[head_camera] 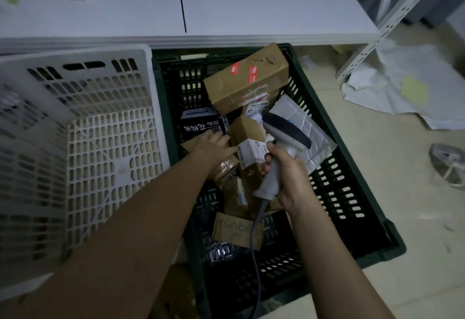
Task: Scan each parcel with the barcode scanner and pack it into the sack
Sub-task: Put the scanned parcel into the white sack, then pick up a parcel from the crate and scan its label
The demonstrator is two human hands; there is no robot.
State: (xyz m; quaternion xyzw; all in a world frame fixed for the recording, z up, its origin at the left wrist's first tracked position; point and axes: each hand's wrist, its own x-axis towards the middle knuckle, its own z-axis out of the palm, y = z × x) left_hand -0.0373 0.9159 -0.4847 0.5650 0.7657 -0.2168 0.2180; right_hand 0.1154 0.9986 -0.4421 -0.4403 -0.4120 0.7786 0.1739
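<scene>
Both bare forearms reach forward and down. The left hand [214, 146] lies palm-down, fingers extended toward the right — the right hand [286, 175] is curled tight around a grey plastic scanner handle [273, 180], wrist bent.

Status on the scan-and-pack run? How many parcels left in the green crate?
Done: nothing provable; no packed sack shows in this view.
In hand: right hand grips the barcode scanner over the green crate; left hand reaches onto the brown parcel with the white label.
Left: several parcels remain, including the large brown box, the black box and the silver mailer. The white basket beside it looks empty.
</scene>
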